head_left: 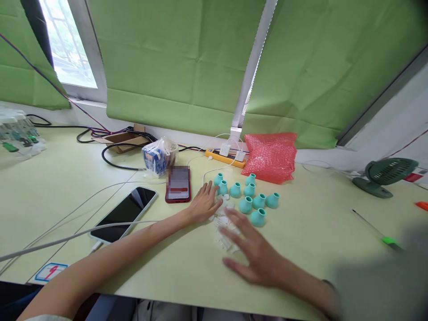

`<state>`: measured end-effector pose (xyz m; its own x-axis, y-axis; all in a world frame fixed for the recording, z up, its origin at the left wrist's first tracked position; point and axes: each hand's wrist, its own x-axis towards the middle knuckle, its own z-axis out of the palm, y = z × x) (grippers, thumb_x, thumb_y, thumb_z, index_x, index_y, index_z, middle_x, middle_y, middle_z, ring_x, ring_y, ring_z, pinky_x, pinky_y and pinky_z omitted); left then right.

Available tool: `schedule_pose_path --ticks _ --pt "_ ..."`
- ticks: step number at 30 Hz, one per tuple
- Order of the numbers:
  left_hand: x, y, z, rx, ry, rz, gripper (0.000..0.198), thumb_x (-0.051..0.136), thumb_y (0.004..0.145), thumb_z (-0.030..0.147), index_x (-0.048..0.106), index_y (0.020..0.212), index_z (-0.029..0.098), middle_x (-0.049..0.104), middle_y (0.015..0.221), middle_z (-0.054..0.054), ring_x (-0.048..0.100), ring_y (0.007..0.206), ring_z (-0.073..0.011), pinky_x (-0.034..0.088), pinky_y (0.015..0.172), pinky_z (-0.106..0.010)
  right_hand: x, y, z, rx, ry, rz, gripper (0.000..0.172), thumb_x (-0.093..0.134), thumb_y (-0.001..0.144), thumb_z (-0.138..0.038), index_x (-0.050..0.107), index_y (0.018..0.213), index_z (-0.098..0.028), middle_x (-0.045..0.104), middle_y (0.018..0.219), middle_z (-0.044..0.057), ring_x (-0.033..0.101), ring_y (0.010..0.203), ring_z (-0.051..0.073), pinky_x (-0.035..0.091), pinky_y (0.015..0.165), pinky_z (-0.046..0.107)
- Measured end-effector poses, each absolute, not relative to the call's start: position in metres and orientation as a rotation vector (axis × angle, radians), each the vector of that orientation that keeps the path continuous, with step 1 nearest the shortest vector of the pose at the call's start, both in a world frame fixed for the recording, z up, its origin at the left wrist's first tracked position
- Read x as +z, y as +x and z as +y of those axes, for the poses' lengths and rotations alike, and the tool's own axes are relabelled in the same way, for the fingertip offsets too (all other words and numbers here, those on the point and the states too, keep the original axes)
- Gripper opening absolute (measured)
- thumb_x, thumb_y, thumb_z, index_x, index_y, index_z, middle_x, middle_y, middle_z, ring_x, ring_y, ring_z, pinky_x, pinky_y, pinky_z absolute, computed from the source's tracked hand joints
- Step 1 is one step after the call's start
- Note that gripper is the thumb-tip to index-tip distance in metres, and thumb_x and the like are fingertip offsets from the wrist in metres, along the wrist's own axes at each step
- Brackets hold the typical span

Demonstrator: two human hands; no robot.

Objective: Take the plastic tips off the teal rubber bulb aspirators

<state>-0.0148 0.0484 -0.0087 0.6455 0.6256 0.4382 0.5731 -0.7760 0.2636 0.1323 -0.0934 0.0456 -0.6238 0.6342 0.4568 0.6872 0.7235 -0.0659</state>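
Several small teal cup-shaped parts (249,198) stand grouped on the pale green table (314,223). A heap of small clear plastic pieces (224,227) lies just in front of them. My left hand (203,203) reaches across the table, palm down, fingers stretched toward the leftmost teal part (222,187), touching or almost touching it. My right hand (254,252) hovers flat and open over the near side of the clear pieces, fingers spread, holding nothing.
A black phone (125,213) with a white cable and a red-cased phone (178,184) lie to the left. Behind are a bagged blue carton (157,159), a yellow power strip (224,156), a pink bubble-wrap bag (271,156), and a small green fan (384,176) at the right.
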Motion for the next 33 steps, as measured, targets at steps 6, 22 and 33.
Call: schedule_pose_path --ticks 6,22,33 --pt "-0.01 -0.016 0.046 0.786 2.759 0.92 0.027 0.03 0.087 0.023 0.04 0.109 0.013 0.049 0.106 -0.013 0.043 0.105 -0.026 0.035 0.088 -0.046 0.004 0.119 -0.09 -0.109 -1.367 -2.588 0.056 0.047 0.078 -0.035 0.031 0.128 -0.015 0.017 0.138 0.017 0.009 0.126 0.035 0.026 0.094 0.057" --pt "0.005 -0.03 -0.006 1.083 2.225 0.705 0.022 0.029 0.085 0.015 0.041 0.102 0.019 0.045 0.111 -0.007 0.042 0.106 -0.0171 0.035 0.093 -0.034 -0.003 0.124 -0.025 -0.157 -1.517 -2.262 0.051 0.048 0.075 -0.031 0.037 0.118 -0.006 0.044 0.121 0.019 0.032 0.119 0.028 0.03 0.096 0.048" --pt "-0.005 -0.042 -0.021 0.664 2.557 0.837 0.048 0.037 0.084 0.021 0.021 0.128 0.012 0.014 0.137 -0.018 0.012 0.127 -0.0284 0.026 0.099 -0.049 -0.001 0.136 -0.075 -0.342 -1.356 -2.515 0.041 0.043 0.081 -0.031 0.046 0.116 -0.01 0.04 0.127 0.019 0.031 0.12 0.03 0.031 0.093 0.051"
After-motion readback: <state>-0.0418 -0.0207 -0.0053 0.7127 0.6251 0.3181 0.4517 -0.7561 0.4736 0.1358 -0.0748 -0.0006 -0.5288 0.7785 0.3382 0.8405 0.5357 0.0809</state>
